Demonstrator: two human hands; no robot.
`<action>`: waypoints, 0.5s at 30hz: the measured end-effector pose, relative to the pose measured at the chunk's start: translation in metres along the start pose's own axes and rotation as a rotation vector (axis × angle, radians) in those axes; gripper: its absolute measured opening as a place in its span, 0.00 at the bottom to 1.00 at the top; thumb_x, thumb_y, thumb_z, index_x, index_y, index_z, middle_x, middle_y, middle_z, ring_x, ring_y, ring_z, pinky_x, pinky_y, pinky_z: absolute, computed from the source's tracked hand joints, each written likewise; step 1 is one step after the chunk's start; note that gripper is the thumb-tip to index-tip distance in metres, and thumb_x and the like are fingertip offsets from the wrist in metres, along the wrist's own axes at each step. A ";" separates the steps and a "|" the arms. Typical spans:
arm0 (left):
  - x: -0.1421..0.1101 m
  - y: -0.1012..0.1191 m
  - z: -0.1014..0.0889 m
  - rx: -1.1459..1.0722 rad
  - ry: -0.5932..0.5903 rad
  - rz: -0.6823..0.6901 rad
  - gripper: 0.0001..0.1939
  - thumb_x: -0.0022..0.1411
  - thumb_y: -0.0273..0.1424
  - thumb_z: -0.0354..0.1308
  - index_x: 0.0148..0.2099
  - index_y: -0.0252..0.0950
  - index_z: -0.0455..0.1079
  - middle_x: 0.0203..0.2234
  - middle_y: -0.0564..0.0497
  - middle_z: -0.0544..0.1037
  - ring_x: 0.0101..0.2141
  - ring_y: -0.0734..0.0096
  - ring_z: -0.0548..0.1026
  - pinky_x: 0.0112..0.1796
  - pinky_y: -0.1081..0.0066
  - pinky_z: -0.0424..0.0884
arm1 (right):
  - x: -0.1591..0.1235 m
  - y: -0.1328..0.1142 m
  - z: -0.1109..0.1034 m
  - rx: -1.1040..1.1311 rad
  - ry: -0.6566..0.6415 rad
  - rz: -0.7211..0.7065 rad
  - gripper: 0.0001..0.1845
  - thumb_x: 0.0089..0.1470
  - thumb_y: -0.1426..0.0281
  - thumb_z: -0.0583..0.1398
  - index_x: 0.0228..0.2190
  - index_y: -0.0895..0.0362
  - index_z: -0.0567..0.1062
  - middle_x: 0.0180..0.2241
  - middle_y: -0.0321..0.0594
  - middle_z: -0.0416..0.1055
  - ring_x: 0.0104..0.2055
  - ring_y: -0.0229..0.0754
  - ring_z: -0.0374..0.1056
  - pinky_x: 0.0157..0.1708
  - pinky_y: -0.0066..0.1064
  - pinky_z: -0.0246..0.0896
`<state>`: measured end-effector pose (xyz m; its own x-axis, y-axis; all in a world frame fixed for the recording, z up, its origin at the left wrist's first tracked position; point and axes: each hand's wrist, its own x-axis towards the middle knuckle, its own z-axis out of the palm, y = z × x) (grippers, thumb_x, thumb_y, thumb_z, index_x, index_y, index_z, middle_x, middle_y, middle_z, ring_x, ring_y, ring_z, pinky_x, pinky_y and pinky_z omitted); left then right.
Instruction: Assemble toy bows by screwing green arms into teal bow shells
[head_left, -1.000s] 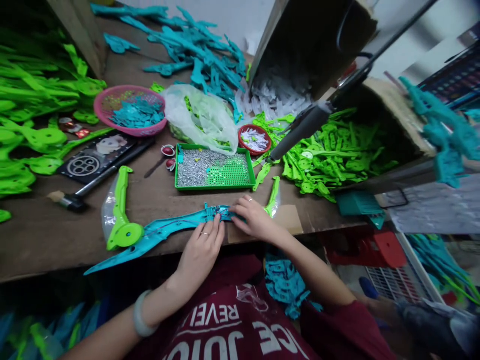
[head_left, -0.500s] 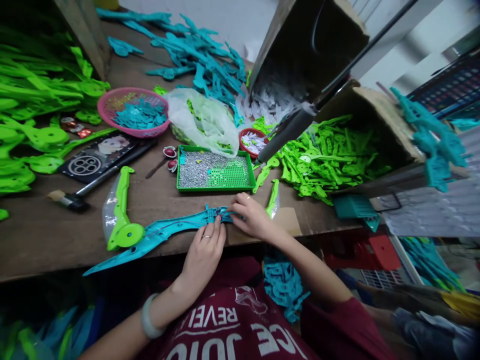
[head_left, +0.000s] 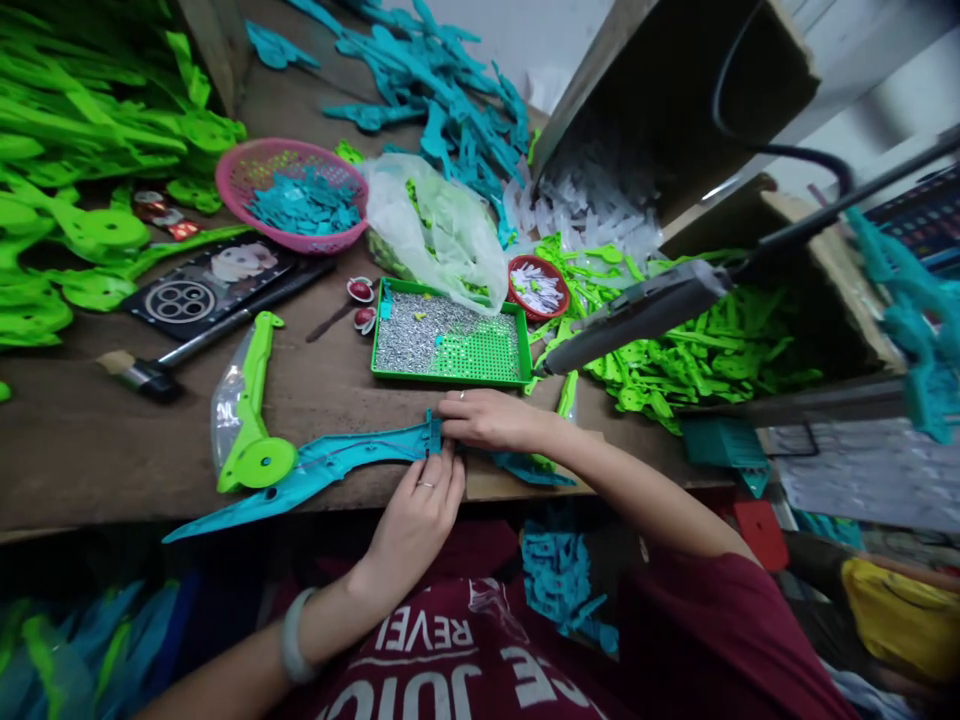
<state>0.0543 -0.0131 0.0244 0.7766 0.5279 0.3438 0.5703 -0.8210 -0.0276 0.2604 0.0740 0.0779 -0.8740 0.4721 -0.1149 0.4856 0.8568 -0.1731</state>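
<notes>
1. Turquoise shell (head_left: 337, 455) lies by the table's (head_left: 330, 385) near edge, green disc-ended arm (head_left: 251, 440) at left.
2. Left hand (head_left: 420, 510): fingertips touch the shell's middle; grip cannot be told.
3. Right hand (head_left: 487, 418): fingers curl over the middle, hiding any pinch.
4. Steady the shell lightly; keep the thin wire (head_left: 382, 442) flat, untwisted, clear of the rim.

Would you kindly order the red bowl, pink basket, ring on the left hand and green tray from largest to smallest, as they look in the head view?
1. Green tray and pink basket, too alike to rank
2. Red bowl
3. Ring on the left hand
</notes>
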 end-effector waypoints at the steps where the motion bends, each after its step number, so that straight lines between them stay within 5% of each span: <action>1: 0.000 0.000 0.000 0.001 0.003 0.000 0.24 0.64 0.18 0.44 0.57 0.23 0.73 0.57 0.32 0.75 0.51 0.55 0.77 0.51 0.60 0.74 | -0.002 0.003 0.003 0.061 0.014 0.005 0.16 0.70 0.69 0.48 0.35 0.59 0.72 0.39 0.44 0.67 0.39 0.41 0.60 0.37 0.32 0.58; 6: -0.006 -0.001 0.003 -0.007 0.048 0.021 0.23 0.64 0.19 0.45 0.57 0.22 0.71 0.56 0.31 0.74 0.53 0.54 0.77 0.53 0.60 0.73 | -0.011 0.009 0.015 0.217 0.117 0.021 0.13 0.69 0.70 0.50 0.42 0.60 0.73 0.40 0.45 0.67 0.40 0.40 0.60 0.39 0.30 0.58; 10: -0.009 0.000 0.009 -0.035 0.061 0.027 0.22 0.65 0.20 0.44 0.57 0.21 0.71 0.54 0.31 0.77 0.52 0.54 0.77 0.54 0.60 0.72 | -0.009 0.004 0.010 0.106 0.190 0.014 0.13 0.67 0.66 0.54 0.42 0.60 0.74 0.36 0.44 0.68 0.39 0.42 0.59 0.37 0.32 0.56; 15: -0.006 0.000 0.009 -0.041 0.108 0.003 0.20 0.65 0.20 0.45 0.54 0.20 0.72 0.48 0.33 0.80 0.49 0.56 0.79 0.53 0.61 0.72 | -0.001 -0.006 0.006 -0.098 0.221 -0.109 0.13 0.67 0.73 0.52 0.32 0.61 0.74 0.33 0.43 0.68 0.37 0.42 0.56 0.34 0.33 0.52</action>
<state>0.0521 -0.0140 0.0142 0.7437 0.5009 0.4427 0.5550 -0.8318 0.0087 0.2584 0.0670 0.0728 -0.9089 0.4003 0.1172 0.3937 0.9161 -0.0759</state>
